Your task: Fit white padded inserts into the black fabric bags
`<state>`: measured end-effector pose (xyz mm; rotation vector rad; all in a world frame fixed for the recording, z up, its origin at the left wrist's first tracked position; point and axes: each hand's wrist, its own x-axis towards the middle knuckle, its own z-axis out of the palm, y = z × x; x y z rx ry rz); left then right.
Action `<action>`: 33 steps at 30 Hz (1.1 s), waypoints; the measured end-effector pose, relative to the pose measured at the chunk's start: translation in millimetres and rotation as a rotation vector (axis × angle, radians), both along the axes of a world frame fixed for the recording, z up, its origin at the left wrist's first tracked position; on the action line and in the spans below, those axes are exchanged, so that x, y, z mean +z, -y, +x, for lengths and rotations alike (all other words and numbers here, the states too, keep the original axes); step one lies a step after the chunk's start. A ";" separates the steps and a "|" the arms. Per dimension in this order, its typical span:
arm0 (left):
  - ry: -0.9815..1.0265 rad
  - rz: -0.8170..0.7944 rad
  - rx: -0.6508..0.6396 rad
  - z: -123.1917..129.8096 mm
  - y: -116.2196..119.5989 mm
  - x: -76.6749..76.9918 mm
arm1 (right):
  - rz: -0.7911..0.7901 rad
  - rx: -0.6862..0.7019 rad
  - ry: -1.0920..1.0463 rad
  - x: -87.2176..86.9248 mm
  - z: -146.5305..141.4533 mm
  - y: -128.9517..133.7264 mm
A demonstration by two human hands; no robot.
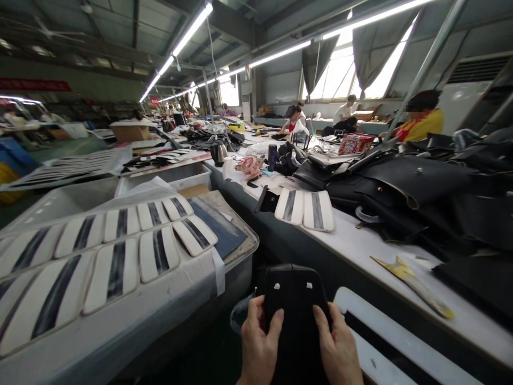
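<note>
A black panel with rounded corners (294,305) is held upright in front of me, with two small pale metal-looking bits near its top edge. My left hand (260,337) grips its left side, thumb on the near face and fingers behind. On the opposite edge my right hand (339,342) closes the same way, its thumb also on the face. The panel's lower end runs out of view. Nearby on the worktable lie two white panels with a dark stripe (303,208), side by side.
Left, striped white panels (120,267) lie in rows on a sheet over bins (240,262). A white worktable (352,235) runs along the right, with black leather-like pieces (393,187) heaped on it and a yellow-ended tool (412,283). A white plastic chair (377,342) stands close right. People sit farther back.
</note>
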<state>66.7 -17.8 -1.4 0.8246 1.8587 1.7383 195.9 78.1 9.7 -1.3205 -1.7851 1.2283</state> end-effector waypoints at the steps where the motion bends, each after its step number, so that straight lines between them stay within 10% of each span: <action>1: 0.018 0.009 0.000 -0.6 1.3 -1.2 | 0.001 0.008 -0.046 -0.2 0.3 -0.2; 9: 0.040 0.155 -0.055 -61.0 -20.8 25.9 | -0.197 0.156 -0.463 13.2 2.8 12.8; 15: 0.233 -0.043 -0.753 -80.3 -55.4 84.2 | -0.163 0.140 -0.438 8.9 8.1 14.8; 24: 0.204 -0.059 -0.692 -64.7 -59.6 78.5 | 0.288 -0.055 0.034 21.6 13.3 -6.1; 33: 0.193 0.030 -0.759 -60.8 -66.7 81.1 | 0.819 0.162 0.159 46.7 -0.6 -28.1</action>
